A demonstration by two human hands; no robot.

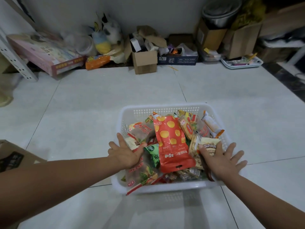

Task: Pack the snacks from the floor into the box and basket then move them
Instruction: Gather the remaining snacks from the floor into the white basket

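A white plastic basket (pixel 166 109) stands on the tiled floor, heaped with snack packets. On top lies a red packet with yellow dots (pixel 171 142); a green packet (pixel 152 152) lies left of it and a beige packet (pixel 209 144) right of it. My left hand (pixel 125 154) lies over the basket's left rim, thumb on the packets inside, fingers straight along the outside. My right hand (pixel 222 159) lies over the right rim, thumb on the beige packet, fingers spread straight past the wall. A brown cardboard box (pixel 13 156) shows its corner at the lower left.
Along the far wall stand a pink flat carton (pixel 46 53), an orange packet (pixel 97 61), a small open cardboard box (pixel 144 61), a dark blue box (pixel 178 59), taller cartons (pixel 239 38) and a tray (pixel 241 63). A white perforated shelf post (pixel 14 60) rises at the left.
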